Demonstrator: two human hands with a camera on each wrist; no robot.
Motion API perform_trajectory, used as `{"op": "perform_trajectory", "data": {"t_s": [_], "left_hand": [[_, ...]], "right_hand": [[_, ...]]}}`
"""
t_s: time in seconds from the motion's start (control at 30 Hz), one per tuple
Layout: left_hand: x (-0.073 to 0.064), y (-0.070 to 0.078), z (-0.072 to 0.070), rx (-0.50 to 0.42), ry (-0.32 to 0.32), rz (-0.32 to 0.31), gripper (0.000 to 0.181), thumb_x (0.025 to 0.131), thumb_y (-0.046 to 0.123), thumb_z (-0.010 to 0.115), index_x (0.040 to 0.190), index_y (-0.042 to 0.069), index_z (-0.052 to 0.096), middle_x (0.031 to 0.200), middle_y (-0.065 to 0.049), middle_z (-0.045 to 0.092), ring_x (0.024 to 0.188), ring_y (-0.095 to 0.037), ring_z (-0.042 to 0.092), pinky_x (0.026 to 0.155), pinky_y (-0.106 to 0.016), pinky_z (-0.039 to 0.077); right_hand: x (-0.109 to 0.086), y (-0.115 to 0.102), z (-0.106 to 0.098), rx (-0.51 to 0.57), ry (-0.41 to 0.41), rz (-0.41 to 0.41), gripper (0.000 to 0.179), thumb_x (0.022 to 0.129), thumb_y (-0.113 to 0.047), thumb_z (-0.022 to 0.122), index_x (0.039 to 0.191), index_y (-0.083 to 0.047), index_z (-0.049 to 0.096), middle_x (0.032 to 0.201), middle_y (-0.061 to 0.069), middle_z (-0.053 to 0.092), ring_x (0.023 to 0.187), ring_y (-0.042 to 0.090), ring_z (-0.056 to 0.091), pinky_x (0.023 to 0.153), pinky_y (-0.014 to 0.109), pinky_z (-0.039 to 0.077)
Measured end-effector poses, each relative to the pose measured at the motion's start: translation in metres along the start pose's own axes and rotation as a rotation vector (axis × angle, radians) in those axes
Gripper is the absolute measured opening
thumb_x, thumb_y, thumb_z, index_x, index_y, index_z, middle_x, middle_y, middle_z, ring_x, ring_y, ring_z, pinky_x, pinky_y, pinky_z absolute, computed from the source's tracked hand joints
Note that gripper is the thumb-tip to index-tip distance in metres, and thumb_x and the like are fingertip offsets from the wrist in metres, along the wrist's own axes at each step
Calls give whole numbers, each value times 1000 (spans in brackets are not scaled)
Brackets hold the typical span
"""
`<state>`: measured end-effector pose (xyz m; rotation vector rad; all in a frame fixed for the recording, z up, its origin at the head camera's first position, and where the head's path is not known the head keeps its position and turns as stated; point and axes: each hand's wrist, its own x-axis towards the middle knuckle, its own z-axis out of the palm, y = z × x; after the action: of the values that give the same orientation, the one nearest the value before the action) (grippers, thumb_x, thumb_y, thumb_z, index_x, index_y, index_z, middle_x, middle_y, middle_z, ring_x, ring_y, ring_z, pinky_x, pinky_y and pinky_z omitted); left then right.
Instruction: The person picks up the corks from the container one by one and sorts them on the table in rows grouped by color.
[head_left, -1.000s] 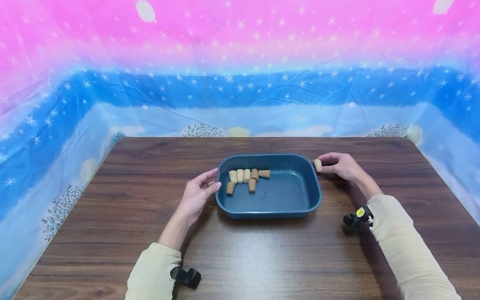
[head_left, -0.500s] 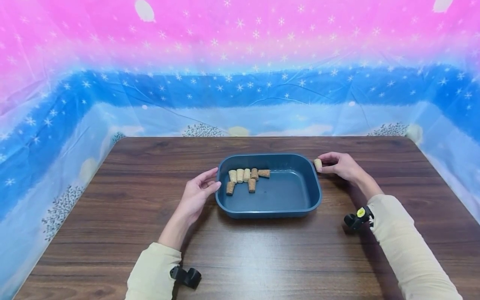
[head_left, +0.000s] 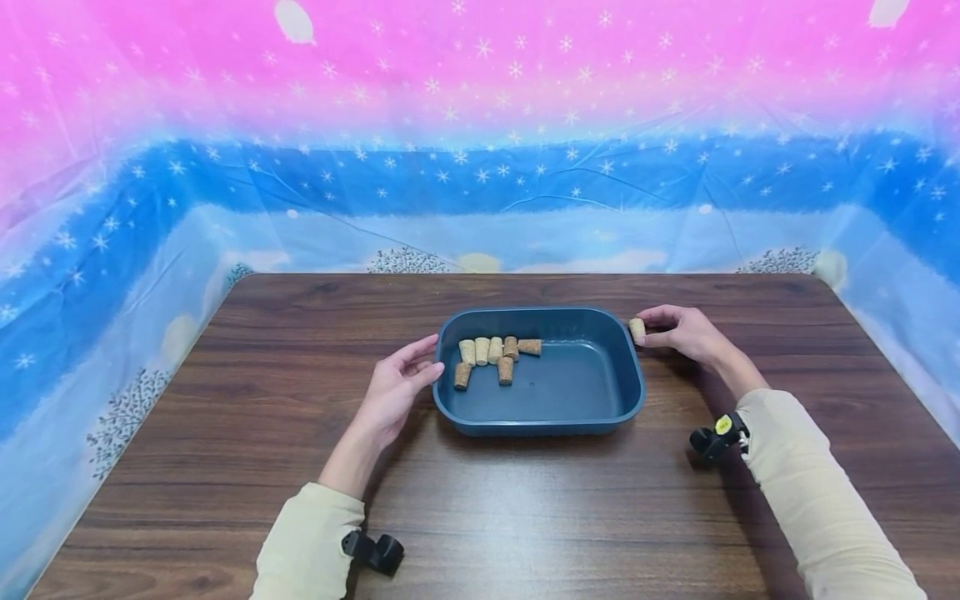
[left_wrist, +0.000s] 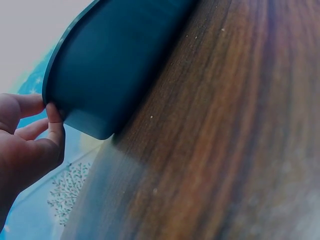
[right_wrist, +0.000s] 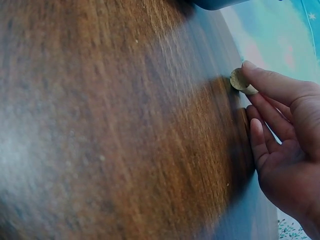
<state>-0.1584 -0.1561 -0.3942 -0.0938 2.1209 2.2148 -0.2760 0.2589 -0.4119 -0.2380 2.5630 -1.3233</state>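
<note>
- At the far left of the frame, printed cloth (head_left: 135, 250) hangs beside the table (head_left: 225, 400).
- At lower left, your left sleeve (head_left: 300, 542) reaches in, with a black wrist camera (head_left: 372, 552) at its cuff.
- Left of centre, your left hand (head_left: 386, 392) touches the tray's left end, index finger and thumb apart and fairly straight, not curled round anything.
- In mid-frame, the tray (head_left: 540, 428) sits between your hands, its long axis running across the picture.
- In the tray's upper left, three pale corks (head_left: 482, 351) line up side by side, followed by a brown cork (head_left: 511, 347) and an end cork (head_left: 529, 347) with its long axis across the picture. Below the row are two lower corks (head_left: 506, 371); you cannot tell whether they stand or lie.
- Just beside the tray's upper right, outside it, is the held cork (head_left: 637, 331). Its long axis runs up the frame, top leaning left; whether it touches the tray or table, you cannot tell.
- Right of that, your right hand (head_left: 690, 333) pinches the held cork between thumb and fingers. It is the nearer hand; the tray's inside lies directly to the cork's left, and your left hand is beyond, well apart.
- At lower right is your right sleeve (head_left: 817, 492).
</note>
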Motion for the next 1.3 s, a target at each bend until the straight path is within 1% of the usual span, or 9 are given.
{"op": "perform_trajectory", "data": {"t_s": [0.1,0.4,0.67,0.87,1.07,1.3], "left_hand": [[1,0,0,-3,2,-2,47,93,-6,57,139,-4,47,134,-20,50,98,-17,54,84,-19,48],[-1,0,-1,18,-4,-16,47,94,-3,58,139,-3,47,136,-19,50,103,-21,51,86,-19,47],[0,0,-1,16,-4,-12,47,94,-4,57,139,-3,47,136,-20,50,102,-20,52,85,-19,47],[-1,1,-1,20,1,-23,47,94,-4,58,139,-2,47,136,-19,50,105,-22,52,86,-19,47],[-1,1,-1,33,0,-29,47,94,-2,58,140,-1,47,137,-18,49,107,-24,51,87,-19,47],[-1,2,-1,32,-3,-29,47,94,-3,57,140,-1,47,137,-18,49,106,-22,51,87,-19,47]], "right_hand": [[0,0,0,0,1,-4,52,86,-16,74,129,4,54,125,25,55,115,34,49,98,44,37],[-2,-1,1,8,-7,5,54,87,-16,73,132,5,52,129,26,52,119,37,47,102,49,36],[-3,-2,0,18,-12,2,58,86,-15,73,136,4,49,132,27,50,121,37,46,102,48,35],[-3,-2,-1,35,-11,5,61,86,-16,74,137,3,48,133,26,50,122,37,45,103,48,34],[-4,-3,-1,47,-12,7,62,85,-16,75,138,2,48,134,26,49,123,36,45,103,48,34],[-4,-2,-1,43,-9,10,62,85,-15,74,138,3,47,136,26,48,124,37,43,103,48,34]]}}
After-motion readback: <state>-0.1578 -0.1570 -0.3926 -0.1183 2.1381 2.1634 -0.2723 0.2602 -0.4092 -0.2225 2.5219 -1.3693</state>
